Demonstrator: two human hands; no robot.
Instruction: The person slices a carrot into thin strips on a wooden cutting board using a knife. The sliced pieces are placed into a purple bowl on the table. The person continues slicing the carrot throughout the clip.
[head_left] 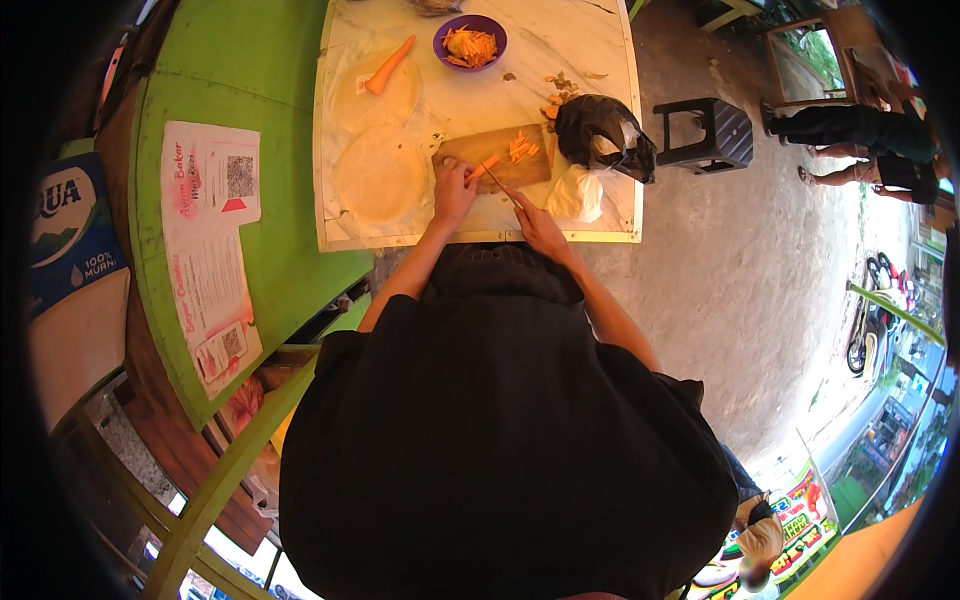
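On cutting board (470, 148): L fingers (462, 176) pinch carrot piece (487, 165); R hand (537, 225) grips knife (498, 183).

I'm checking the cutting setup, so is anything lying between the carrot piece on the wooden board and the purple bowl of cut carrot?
Nothing visible stands between them. The orange carrot piece lies on the wooden cutting board under the left hand; only bare marble tabletop separates the board from the purple bowl.

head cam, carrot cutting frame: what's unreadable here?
- Knife blade: too small and thin in the head view to tell its edge or where it meets the carrot piece.
- Left hand grip on that piece: fingertips too small to separate.
- Right hand: covers the knife handle.
- Black bag: contents hidden by its folds.
- Near table edge: partly blocked by the person's dark shirt.
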